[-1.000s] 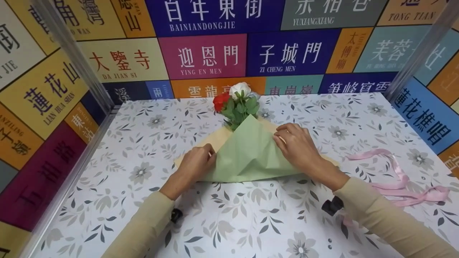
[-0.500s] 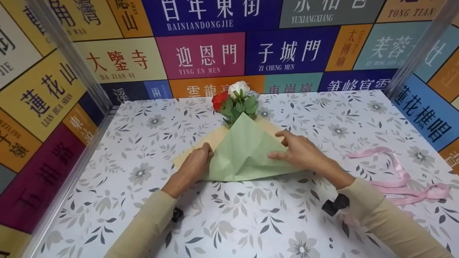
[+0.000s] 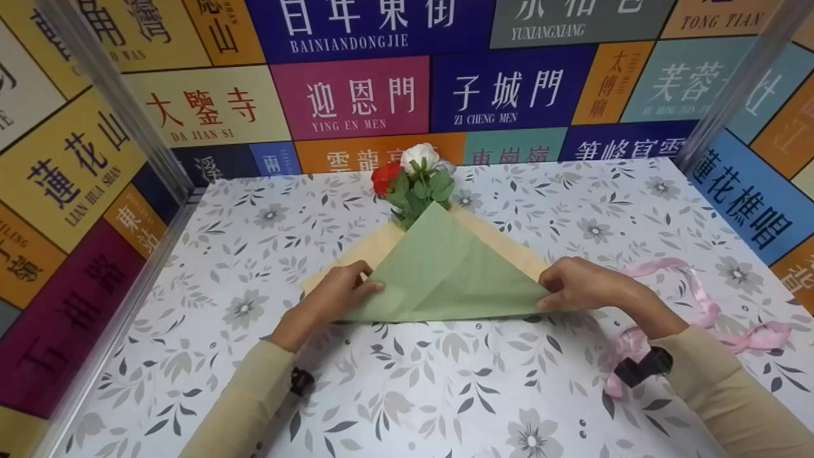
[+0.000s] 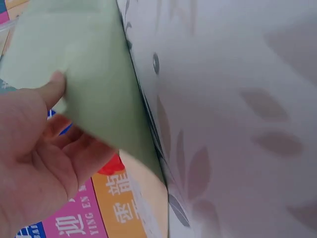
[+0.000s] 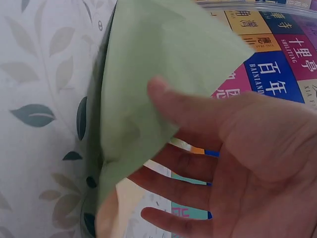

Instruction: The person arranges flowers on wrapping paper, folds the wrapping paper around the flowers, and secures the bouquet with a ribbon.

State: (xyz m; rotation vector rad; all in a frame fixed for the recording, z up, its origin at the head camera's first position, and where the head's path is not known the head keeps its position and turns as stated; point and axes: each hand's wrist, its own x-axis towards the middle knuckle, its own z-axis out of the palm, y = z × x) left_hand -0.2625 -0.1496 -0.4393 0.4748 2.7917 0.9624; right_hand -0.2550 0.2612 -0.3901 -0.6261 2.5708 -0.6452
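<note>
Light green wrapping paper (image 3: 445,280), folded up into a triangle, lies over peach paper (image 3: 518,248) in the head view. From its top stick out a white rose (image 3: 420,157), a red rose (image 3: 385,179) and green leaves (image 3: 413,194). My left hand (image 3: 331,294) pinches the green paper's left edge; the left wrist view shows the thumb (image 4: 55,88) in front and the fingers behind. At the right corner my right hand (image 3: 584,284) pinches the same sheet, its thumb (image 5: 166,96) on the front face and fingers behind. The stems are hidden inside.
A pink ribbon (image 3: 704,308) lies loosely curled on the right, partly behind the right forearm. The white table (image 3: 407,394) has a leaf and flower print. Colourful lettered panels (image 3: 356,95) stand at its back and sides.
My right hand has moved right and down from the paper's upper right edge to its right corner. The green paper's front looks smoother. My left hand's thumb now points inward over the paper.
</note>
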